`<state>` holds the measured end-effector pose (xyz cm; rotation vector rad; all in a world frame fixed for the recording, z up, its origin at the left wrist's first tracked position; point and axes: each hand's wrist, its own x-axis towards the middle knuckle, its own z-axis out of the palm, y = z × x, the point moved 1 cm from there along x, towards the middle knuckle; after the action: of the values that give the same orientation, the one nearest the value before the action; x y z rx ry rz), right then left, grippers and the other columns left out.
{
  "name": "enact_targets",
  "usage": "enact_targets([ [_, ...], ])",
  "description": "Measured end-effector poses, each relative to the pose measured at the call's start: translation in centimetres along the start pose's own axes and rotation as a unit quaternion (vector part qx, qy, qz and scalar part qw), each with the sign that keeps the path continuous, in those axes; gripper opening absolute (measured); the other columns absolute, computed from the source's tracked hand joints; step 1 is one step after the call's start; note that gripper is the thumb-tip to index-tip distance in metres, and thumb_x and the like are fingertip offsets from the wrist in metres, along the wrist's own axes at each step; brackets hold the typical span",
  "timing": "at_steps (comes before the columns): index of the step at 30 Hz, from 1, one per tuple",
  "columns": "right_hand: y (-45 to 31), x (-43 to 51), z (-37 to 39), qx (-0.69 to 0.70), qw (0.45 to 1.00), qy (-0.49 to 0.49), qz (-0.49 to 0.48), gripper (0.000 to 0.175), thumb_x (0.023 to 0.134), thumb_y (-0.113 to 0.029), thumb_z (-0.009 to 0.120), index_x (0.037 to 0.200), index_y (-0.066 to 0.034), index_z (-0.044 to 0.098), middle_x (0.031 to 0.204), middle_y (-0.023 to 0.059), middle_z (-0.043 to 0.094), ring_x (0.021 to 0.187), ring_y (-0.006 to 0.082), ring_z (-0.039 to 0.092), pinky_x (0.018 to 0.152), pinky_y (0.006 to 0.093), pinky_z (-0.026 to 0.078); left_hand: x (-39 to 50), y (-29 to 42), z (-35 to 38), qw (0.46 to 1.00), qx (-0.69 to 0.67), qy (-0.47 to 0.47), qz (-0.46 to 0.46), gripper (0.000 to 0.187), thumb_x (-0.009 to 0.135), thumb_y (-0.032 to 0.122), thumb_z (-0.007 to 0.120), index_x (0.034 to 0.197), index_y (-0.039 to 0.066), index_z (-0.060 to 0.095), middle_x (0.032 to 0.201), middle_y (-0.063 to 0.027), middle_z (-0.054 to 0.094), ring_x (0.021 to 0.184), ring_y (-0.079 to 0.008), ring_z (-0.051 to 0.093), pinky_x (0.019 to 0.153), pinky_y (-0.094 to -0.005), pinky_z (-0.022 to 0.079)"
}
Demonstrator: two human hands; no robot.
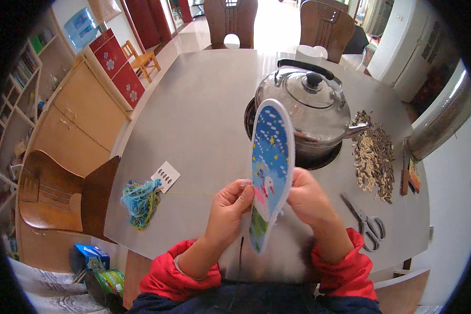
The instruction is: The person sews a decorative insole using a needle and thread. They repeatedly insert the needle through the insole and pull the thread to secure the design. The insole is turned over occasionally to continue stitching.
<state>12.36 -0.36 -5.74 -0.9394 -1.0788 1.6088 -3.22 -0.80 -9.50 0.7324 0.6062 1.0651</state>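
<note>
An embroidered shoe insole (272, 151) with a white rim stands on edge between my hands, its blue, pink and green stitched face turned leftward. The thumb and fingers of my left hand (231, 206) pinch its left edge at mid-length. My right hand (308, 196) grips the opposite edge, some fingers hidden behind the insole. A fine pale thread runs across the table toward my left hand; whether a needle is there cannot be seen. Leftward lie a tangle of blue and yellow-green embroidery thread (141, 204) and a white card (166, 176) with several dark oval holes.
Beyond the insole, a steel kettle (302, 110) sits on a dark round base on the grey table (196, 102). Scissors (367, 227) lie right of my forearm. A pile of seeds (373, 161) and a metal pipe (441, 117) are farther right. A wooden chair (62, 196) stands left.
</note>
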Motion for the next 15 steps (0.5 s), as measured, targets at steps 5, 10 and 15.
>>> enact_targets([
  [5, 1.2, 0.1, 0.5, 0.009, 0.999, -0.007, -0.038, 0.017, 0.084, -0.010, 0.059, 0.096, 0.0026, 0.059, 0.086, 0.0020, 0.060, 0.078, 0.0079, 0.055, 0.071, 0.0221, 0.045, 0.1, 0.1, -0.1, 0.999, -0.013, -0.029, -0.030, 0.018, 0.089, 0.022, 0.054, 0.096, 0.006, 0.059, 0.086, -0.0014, 0.062, 0.077, -0.0083, 0.057, 0.069, -0.0222, 0.047],
  [10, 1.4, 0.1, 0.6, -0.196, 0.968, 0.056, -0.145, 0.008, 0.085, -0.003, 0.054, 0.091, 0.0023, 0.057, 0.082, 0.0046, 0.060, 0.074, 0.0088, 0.055, 0.066, 0.0224, 0.045, 0.3, 0.0, -0.3, 0.999, -0.026, -0.041, 0.001, 0.019, 0.091, 0.019, 0.050, 0.099, 0.004, 0.058, 0.090, -0.0024, 0.063, 0.078, -0.0083, 0.058, 0.072, -0.0229, 0.046],
  [15, 1.6, 1.3, -0.5, -0.116, 0.973, 0.118, -0.162, 0.010, 0.088, -0.007, 0.050, 0.092, 0.0010, 0.054, 0.088, 0.0076, 0.060, 0.070, 0.0099, 0.055, 0.067, 0.0238, 0.045, 0.7, -0.1, -0.7, 0.998, -0.054, 0.002, 0.037, 0.017, 0.092, 0.019, 0.049, 0.096, 0.004, 0.058, 0.088, -0.0014, 0.062, 0.079, -0.0083, 0.056, 0.073, -0.0225, 0.045],
])
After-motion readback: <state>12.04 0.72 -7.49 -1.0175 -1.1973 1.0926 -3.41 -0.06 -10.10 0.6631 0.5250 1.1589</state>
